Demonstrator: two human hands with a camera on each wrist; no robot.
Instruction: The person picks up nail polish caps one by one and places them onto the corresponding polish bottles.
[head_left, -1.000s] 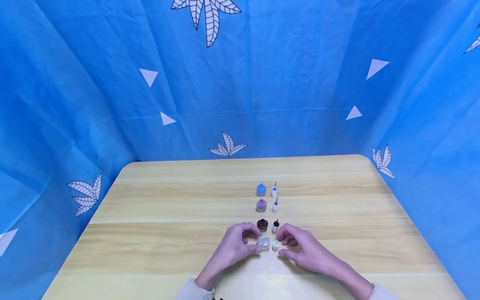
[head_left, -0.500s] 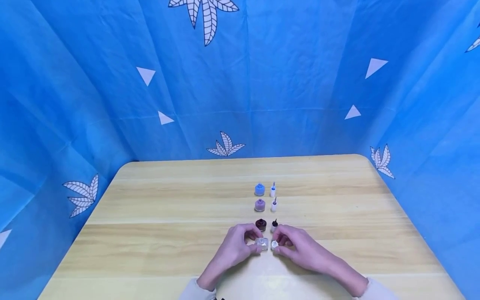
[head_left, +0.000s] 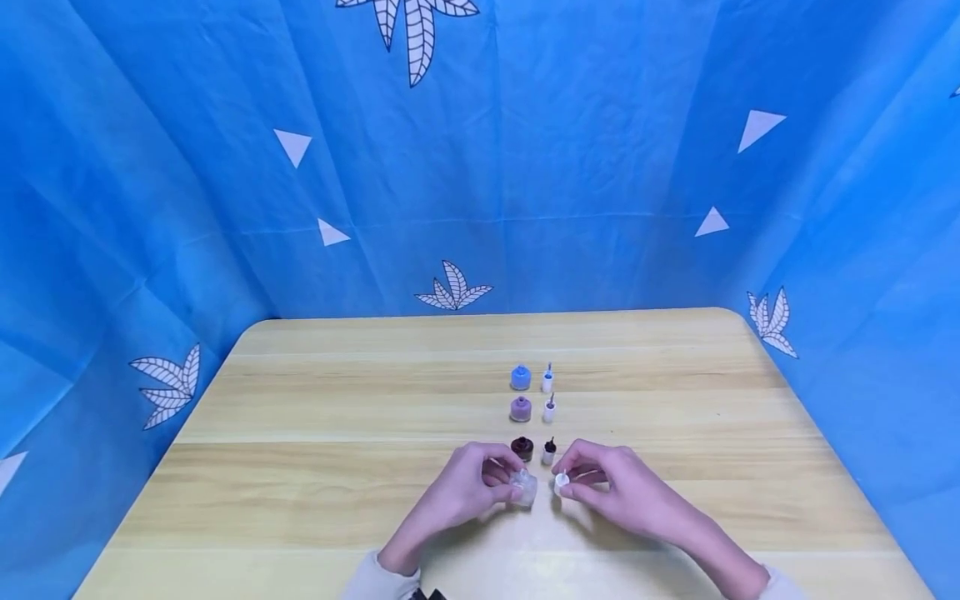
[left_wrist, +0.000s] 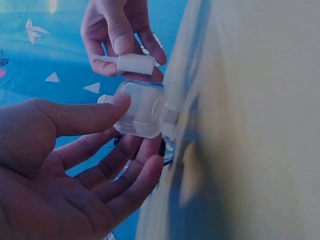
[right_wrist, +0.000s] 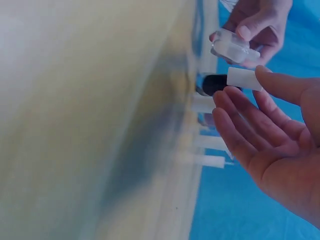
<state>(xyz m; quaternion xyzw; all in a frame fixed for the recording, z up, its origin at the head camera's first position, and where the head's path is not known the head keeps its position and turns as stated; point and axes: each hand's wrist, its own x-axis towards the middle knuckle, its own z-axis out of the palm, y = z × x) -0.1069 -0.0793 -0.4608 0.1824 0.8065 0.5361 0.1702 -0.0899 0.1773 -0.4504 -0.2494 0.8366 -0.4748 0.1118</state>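
Pinching one clear bottle, the left hand now lifts it; the right hand pinches and lifts one white cap. Three bottles and three caps stay put.

A plain off-white left sleeve and a matching right sleeve are worn, their lower parts cut off by the frame. The left hand and right hand are left bare. Beside the left sleeve, a small black piece is only partly shown.
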